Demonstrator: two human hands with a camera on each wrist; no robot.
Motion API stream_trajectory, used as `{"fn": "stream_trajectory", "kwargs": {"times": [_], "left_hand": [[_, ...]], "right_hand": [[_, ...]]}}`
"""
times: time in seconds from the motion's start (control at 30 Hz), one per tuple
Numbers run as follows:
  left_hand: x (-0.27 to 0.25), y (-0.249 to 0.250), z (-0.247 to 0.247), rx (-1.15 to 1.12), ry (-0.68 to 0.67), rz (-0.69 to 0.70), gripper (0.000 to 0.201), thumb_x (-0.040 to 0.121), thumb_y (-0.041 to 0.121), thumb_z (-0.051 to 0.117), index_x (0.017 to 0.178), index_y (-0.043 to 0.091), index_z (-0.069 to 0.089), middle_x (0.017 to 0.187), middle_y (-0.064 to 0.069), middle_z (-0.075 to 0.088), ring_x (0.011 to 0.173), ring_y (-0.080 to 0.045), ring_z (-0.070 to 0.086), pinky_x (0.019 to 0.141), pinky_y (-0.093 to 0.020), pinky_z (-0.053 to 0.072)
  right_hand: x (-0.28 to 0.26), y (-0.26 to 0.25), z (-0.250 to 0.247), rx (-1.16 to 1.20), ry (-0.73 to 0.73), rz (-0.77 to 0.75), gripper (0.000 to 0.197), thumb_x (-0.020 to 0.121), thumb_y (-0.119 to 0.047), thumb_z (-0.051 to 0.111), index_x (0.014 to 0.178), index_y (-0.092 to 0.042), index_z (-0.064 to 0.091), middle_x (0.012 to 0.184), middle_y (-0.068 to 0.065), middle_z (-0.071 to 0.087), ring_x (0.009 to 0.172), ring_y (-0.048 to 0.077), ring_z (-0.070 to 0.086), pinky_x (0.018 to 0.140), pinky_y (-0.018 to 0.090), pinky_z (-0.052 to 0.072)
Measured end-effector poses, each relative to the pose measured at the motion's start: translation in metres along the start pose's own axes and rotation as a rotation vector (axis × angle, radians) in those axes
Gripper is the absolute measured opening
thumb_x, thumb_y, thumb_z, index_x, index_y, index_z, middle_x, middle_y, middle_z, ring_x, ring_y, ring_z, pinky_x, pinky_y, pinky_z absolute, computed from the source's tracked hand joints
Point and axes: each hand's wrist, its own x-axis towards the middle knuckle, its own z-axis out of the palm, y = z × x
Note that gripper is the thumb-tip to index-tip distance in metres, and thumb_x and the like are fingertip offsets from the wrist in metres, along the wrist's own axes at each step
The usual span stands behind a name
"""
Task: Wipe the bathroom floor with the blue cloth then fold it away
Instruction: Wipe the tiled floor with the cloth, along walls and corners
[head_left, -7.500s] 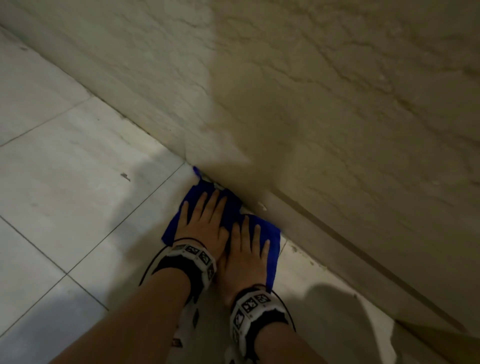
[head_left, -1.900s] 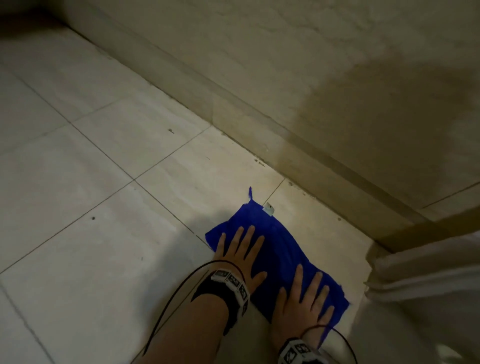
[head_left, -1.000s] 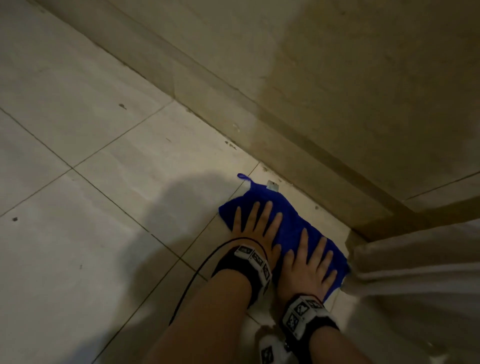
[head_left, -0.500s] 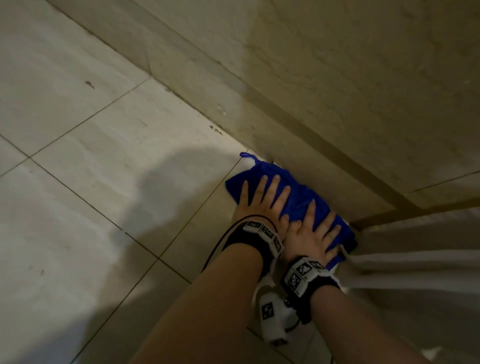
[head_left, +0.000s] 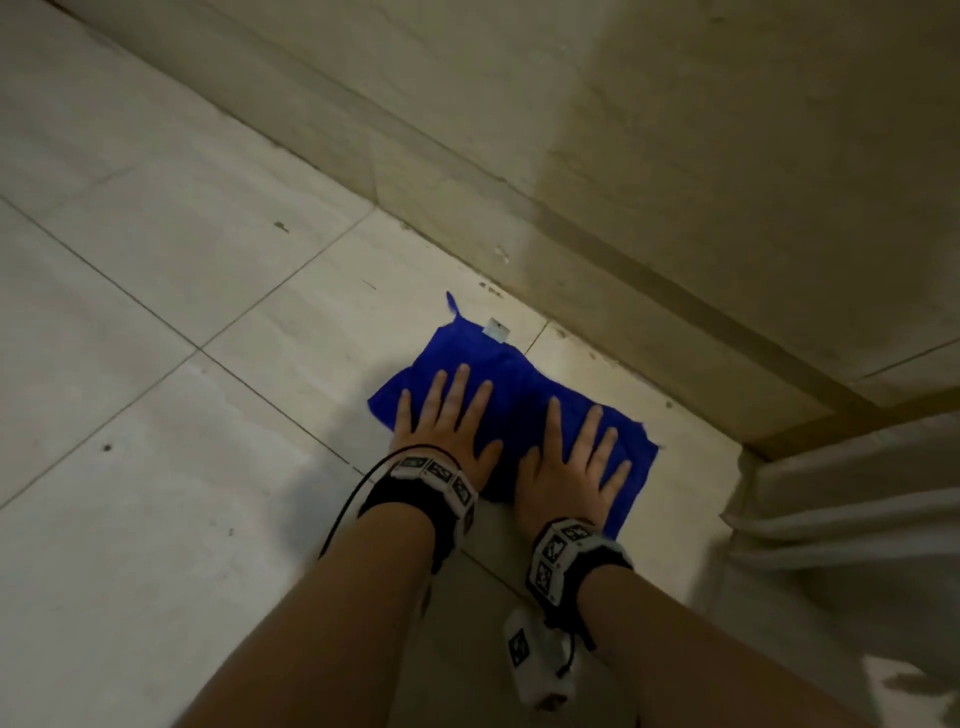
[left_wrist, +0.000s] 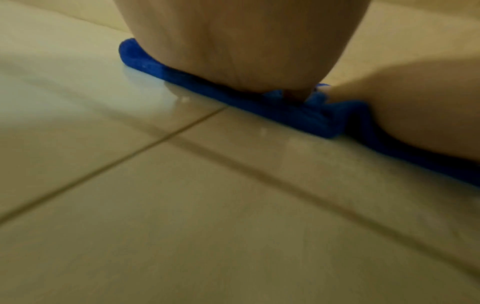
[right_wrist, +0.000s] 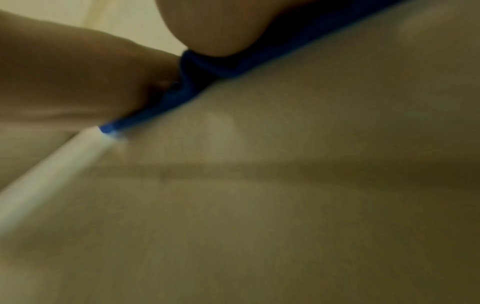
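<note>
The blue cloth lies spread on the pale tiled floor, a short way from the wall base, with a white tag at its far corner. My left hand presses flat on its left half, fingers straight and spread. My right hand presses flat on its right half the same way. In the left wrist view the heel of my left hand sits on the cloth's rumpled near edge. The right wrist view is blurred and shows the cloth bunched between both palms.
A beige marble wall with a low skirting runs diagonally behind the cloth. A white pleated curtain hangs at the right, close to the cloth's right end. Open tiled floor stretches to the left, with a few dark specks.
Both hands have drawn the cloth back from the foot of the wall toward me. The hands have moved apart and the cloth is spread wider.
</note>
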Motion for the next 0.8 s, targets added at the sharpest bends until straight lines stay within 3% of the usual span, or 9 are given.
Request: {"fn": "stream_trajectory", "kwargs": {"times": [0.2, 0.33, 0.63, 0.8], "left_hand": [[-0.046, -0.013, 0.022, -0.001, 0.046, -0.015, 0.079, 0.094, 0.065, 0.020, 0.147, 0.032, -0.028, 0.154, 0.001, -0.036, 0.145, -0.024, -0.025, 0.114, -0.054, -0.016], [-0.071, -0.016, 0.026, 0.017, -0.017, 0.011, 0.079, 0.096, 0.064, 0.021, 0.144, 0.030, -0.031, 0.153, -0.001, -0.038, 0.145, -0.027, -0.027, 0.112, -0.055, -0.017], [-0.137, -0.023, 0.055, 0.029, -0.096, 0.011, 0.080, 0.097, 0.062, 0.021, 0.139, 0.026, -0.036, 0.149, -0.004, -0.044, 0.142, -0.030, -0.031, 0.108, -0.057, -0.022], [-0.149, -0.019, 0.061, 0.024, -0.103, 0.018, 0.081, 0.097, 0.061, 0.023, 0.140, 0.025, -0.036, 0.148, -0.006, -0.045, 0.139, -0.030, -0.035, 0.107, -0.057, -0.023]], "right_hand": [[-0.046, 0.009, 0.014, -0.031, 0.002, -0.006, 0.068, 0.101, -0.046, 0.024, 0.148, -0.041, -0.024, 0.160, 0.001, -0.025, 0.149, 0.028, -0.015, 0.118, 0.051, -0.009], [-0.083, 0.009, 0.024, -0.014, 0.019, 0.002, 0.067, 0.101, -0.044, 0.025, 0.147, -0.040, -0.024, 0.160, 0.001, -0.025, 0.150, 0.028, -0.013, 0.117, 0.051, -0.009], [-0.161, 0.006, 0.035, -0.187, -0.130, 0.094, 0.075, 0.101, -0.049, 0.020, 0.130, -0.033, -0.047, 0.149, 0.004, -0.042, 0.149, 0.027, -0.016, 0.120, 0.050, -0.002], [-0.169, 0.004, 0.031, -0.221, -0.185, 0.108, 0.075, 0.101, -0.049, 0.018, 0.130, -0.033, -0.049, 0.154, 0.005, -0.039, 0.149, 0.027, -0.017, 0.121, 0.050, -0.001]]}}
